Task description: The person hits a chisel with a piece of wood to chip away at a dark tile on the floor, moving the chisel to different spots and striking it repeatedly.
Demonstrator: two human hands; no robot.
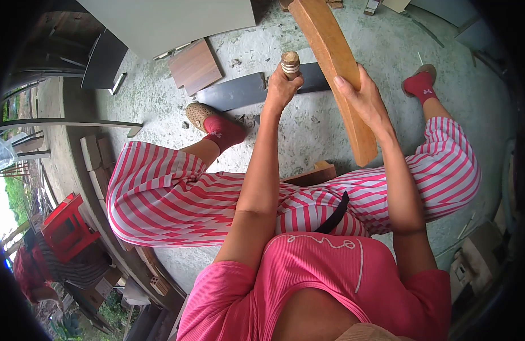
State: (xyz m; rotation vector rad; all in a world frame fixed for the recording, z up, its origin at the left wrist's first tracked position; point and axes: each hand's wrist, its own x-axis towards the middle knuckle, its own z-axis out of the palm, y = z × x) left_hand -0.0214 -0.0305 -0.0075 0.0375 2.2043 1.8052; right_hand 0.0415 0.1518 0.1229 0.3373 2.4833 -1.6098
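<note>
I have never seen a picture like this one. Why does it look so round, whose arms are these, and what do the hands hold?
There is no machine here. A person wears a small camera on the head, and it looks down at their own body; its wide lens bends the edges. The person sits in striped trousers above a concrete floor. The left hand grips a wooden handle; what is below the handle is hidden. The right hand holds a long wooden plank at a slant. On the floor lie a dark grey board and a brown panel.
</note>
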